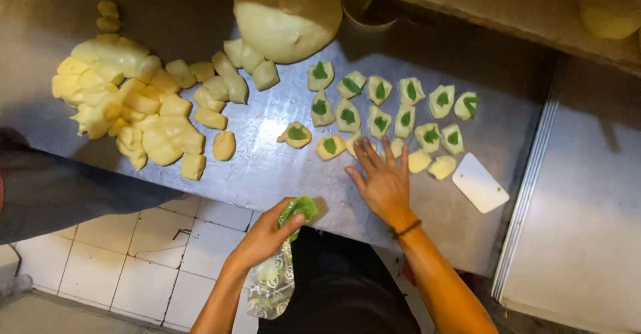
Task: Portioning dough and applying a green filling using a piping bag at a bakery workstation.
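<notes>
The left hand [267, 235] is clamped around a clear plastic piping bag of green paste [284, 254], held at the steel table's [267, 174] near edge. The right hand [382, 177] lies flat, fingers spread, on small pale dough pieces [374, 117], most dabbed green. The bag looks soft and slippery, best squeezed near its top; the dough seems light, tacky, easily dented.

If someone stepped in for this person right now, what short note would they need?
Left hand: grips a clear piping bag with green filling at its top, off the table edge.
Right hand: flat, fingers spread, on the steel table by the small dough pieces.
Done: most flattened pieces carry a green dab.
Left: two plain pieces near the white scraper; cut dough chunks and large dough ball unfilled.
</notes>
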